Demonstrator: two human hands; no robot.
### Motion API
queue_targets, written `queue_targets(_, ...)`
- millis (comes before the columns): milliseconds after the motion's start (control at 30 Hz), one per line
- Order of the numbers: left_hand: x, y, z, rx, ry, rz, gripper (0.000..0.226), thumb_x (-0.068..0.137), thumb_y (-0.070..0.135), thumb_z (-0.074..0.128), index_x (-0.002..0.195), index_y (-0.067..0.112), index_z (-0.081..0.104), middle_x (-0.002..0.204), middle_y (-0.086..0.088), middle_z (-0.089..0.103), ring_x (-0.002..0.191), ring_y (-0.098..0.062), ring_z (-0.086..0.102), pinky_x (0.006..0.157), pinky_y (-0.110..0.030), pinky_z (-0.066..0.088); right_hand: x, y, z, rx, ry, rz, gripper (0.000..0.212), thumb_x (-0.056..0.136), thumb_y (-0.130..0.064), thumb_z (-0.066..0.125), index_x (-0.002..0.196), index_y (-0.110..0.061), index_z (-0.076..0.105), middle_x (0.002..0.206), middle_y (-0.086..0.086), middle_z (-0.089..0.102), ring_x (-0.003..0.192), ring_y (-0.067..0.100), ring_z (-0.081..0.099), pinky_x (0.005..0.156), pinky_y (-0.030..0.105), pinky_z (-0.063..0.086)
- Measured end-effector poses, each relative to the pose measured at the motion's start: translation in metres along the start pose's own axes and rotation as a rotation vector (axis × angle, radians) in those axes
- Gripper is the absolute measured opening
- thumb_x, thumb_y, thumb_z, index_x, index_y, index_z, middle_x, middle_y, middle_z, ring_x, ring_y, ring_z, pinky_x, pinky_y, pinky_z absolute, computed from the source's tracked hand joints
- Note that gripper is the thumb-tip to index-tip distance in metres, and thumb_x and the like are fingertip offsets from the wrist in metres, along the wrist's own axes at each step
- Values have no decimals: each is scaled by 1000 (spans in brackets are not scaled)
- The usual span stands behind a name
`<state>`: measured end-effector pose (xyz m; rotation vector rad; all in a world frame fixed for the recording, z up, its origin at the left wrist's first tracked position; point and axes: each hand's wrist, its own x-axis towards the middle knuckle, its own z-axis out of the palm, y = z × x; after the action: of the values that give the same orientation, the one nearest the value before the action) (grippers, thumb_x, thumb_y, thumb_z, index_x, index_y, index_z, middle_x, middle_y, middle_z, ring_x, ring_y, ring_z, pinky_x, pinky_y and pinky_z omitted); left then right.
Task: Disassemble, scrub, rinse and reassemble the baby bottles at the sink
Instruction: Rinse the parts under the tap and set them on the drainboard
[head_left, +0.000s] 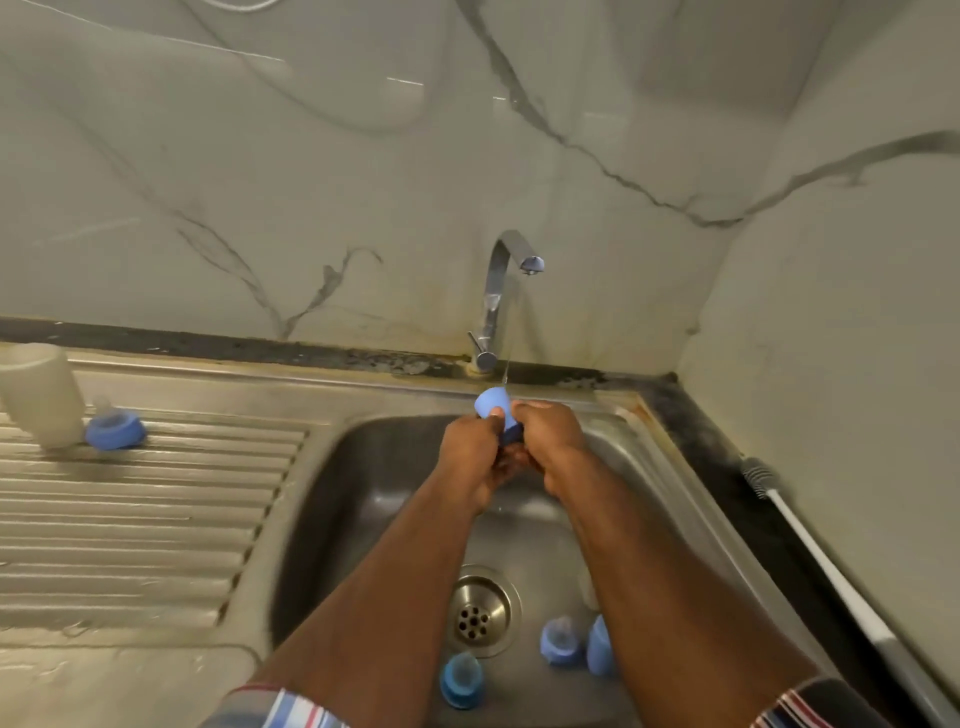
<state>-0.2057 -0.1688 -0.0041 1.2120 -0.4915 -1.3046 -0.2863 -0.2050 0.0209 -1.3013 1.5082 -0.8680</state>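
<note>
We held the blue bottle cap (492, 404) up under the thin stream from the tap (506, 291), so the water ran over it and fell into the sink (374, 467). Our left hand (470, 457) pinched it with thumb on top; our right hand (548, 441) curled around its lower end. Three blue pieces (558, 643) lay near the drain (483, 610), probably awaiting their turn. A bottle body (39, 395) and a teat ring (115, 428) sat on the ridged surface (130, 519) to drain.
</note>
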Motion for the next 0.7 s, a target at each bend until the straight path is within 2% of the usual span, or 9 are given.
queue_targets(33, 2, -3, 0, 22, 17, 15, 20, 104, 18, 54, 110, 2, 66, 97, -23, 71, 81, -32, 68, 83, -44, 58, 2, 1, 1, -79, 26, -5, 18, 95, -18, 57, 94, -9, 72, 95, 17, 73, 87, 37, 70, 81, 46, 59)
queue_targets(133, 8, -9, -3, 90, 27, 118, 24, 103, 11, 53, 124, 6, 64, 109, -20, 71, 97, -35, 71, 84, -44, 61, 2, 4, 6, -144, 80, -41, 18, 91, -20, 57, 88, -9, 71, 92, 18, 73, 84, 37, 70, 81, 47, 59)
queue_targets(200, 9, -7, -5, 130, 25, 165, 27, 100, 10, 59, 126, 16, 64, 109, -15, 74, 96, -31, 73, 85, -48, 62, 3, 4, 10, -216, 105, -87, 27, 95, -30, 54, 95, -8, 70, 99, 16, 73, 89, 34, 69, 83, 44, 58)
queue_targets(267, 9, -5, -8, 225, 41, 224, 37, 96, 16, 67, 131, 26, 63, 105, -9, 76, 91, -23, 75, 83, -44, 63, 3, 0, 13, -306, 104, -151, 38, 100, -46, 48, 93, -16, 69, 98, 7, 71, 96, 29, 66, 86, 36, 52)
queue_targets(333, 6, -5, -10, 371, 81, 318, 41, 95, 22, 70, 135, 27, 64, 104, -2, 77, 90, -15, 74, 86, -40, 62, 5, -3, 15, -295, 78, -158, 45, 104, -50, 41, 100, -16, 70, 97, 7, 67, 96, 27, 64, 86, 35, 50)
queue_targets(433, 4, -5, -11, 508, 139, 425, 47, 94, 20, 69, 140, 27, 61, 115, 3, 75, 94, -9, 70, 86, -29, 59, 11, -3, 19, 48, 33, -12, 45, 105, -45, 40, 113, -8, 65, 104, 10, 67, 90, 27, 64, 81, 37, 54)
queue_targets(533, 4, -5, -5, 433, 71, 439, 42, 92, 14, 72, 131, 29, 68, 114, 7, 74, 90, -2, 68, 77, -16, 51, 16, -6, 12, 421, 35, 110, 36, 105, -39, 44, 97, -9, 62, 89, 9, 66, 79, 26, 65, 83, 44, 58)
queue_targets(633, 6, -3, -1, 334, 25, 420, 37, 90, 10, 74, 120, 32, 73, 110, 6, 75, 91, -4, 70, 82, -24, 58, 14, -7, 4, 626, 25, 148, 31, 107, -32, 43, 92, -12, 61, 86, 11, 66, 82, 29, 67, 88, 52, 56)
queue_targets(700, 7, -3, 0, 284, 40, 415, 37, 88, 2, 73, 105, 34, 74, 107, 3, 76, 90, -9, 72, 81, -28, 60, 11, -3, 4, 629, -13, 155, 31, 107, -31, 42, 107, -9, 64, 93, 13, 69, 86, 30, 69, 86, 50, 57)
